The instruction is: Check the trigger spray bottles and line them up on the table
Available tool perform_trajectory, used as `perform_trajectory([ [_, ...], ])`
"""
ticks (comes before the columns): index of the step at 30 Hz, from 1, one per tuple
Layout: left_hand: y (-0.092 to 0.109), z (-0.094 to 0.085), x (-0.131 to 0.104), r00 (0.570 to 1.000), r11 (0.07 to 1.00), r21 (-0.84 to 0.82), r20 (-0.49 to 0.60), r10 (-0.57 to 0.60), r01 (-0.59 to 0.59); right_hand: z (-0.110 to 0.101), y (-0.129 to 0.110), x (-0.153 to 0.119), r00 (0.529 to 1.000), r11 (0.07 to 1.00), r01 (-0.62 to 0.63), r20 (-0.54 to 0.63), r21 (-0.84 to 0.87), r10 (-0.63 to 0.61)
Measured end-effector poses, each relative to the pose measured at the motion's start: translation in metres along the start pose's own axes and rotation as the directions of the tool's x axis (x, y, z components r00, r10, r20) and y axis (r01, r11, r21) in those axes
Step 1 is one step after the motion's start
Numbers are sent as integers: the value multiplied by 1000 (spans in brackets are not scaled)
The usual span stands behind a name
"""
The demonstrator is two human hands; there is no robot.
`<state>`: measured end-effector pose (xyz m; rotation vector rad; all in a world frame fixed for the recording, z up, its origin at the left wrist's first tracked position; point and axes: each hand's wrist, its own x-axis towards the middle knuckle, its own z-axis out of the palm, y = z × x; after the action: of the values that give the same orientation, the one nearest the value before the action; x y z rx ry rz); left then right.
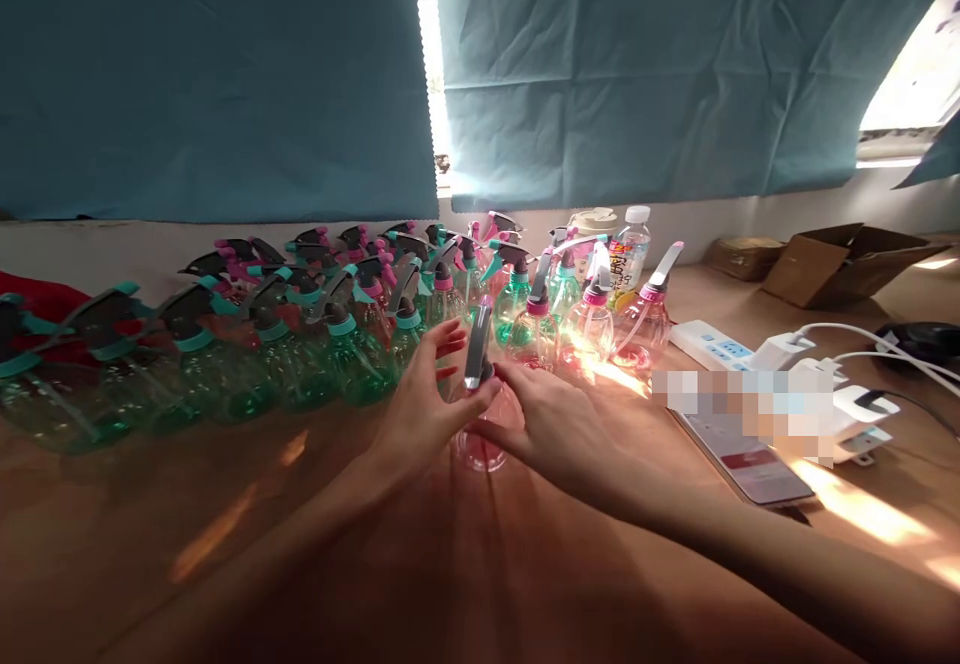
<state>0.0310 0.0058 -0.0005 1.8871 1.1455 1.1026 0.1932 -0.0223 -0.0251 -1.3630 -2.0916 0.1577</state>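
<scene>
A pink clear spray bottle (486,456) stands upright on the wooden table in front of me, its grey spray head (480,344) pointing up between my hands. At the bottle's right side is my right hand (551,424), with thumb and fingers closed around its upper body and neck. My left hand (427,394) is on the other side, fingers spread apart and the thumb reaching to the neck just below the spray head. The thumb and right fingers hide most of the neck.
Several green spray bottles (360,369) line the left and back, with pink ones (637,329) at the back right. A phone (742,459), a power strip (709,344) with chargers, and an open cardboard box (814,269) lie rightward. Blue cloth (645,74) covers the windows.
</scene>
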Motion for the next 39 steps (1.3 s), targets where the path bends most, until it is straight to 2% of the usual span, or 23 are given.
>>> perform_trajectory([
  [4,18,14,-10,1000,1000,15,9,-23,23,6,-9,-24,990,992,121,-67,-33,-123],
  [8,20,15,-19,999,997,53,16,49,-50,10,-8,-35,982,982,182,-69,48,-178],
  [12,16,6,-20,998,995,75,36,56,-59,14,18,-39,978,947,202,-10,249,-206],
  [17,10,-6,-16,999,996,81,-4,46,-46,26,59,-41,976,963,199,50,184,-211],
  [22,2,-9,-8,999,998,50,-12,31,-30,33,75,-39,944,954,279,152,107,-293],
  [29,-4,-3,2,1000,999,-52,26,1,1,37,77,-38,957,972,200,189,121,-220],
  [39,0,-5,2,994,997,-71,109,-5,13,36,78,-37,956,975,173,216,140,-201],
])
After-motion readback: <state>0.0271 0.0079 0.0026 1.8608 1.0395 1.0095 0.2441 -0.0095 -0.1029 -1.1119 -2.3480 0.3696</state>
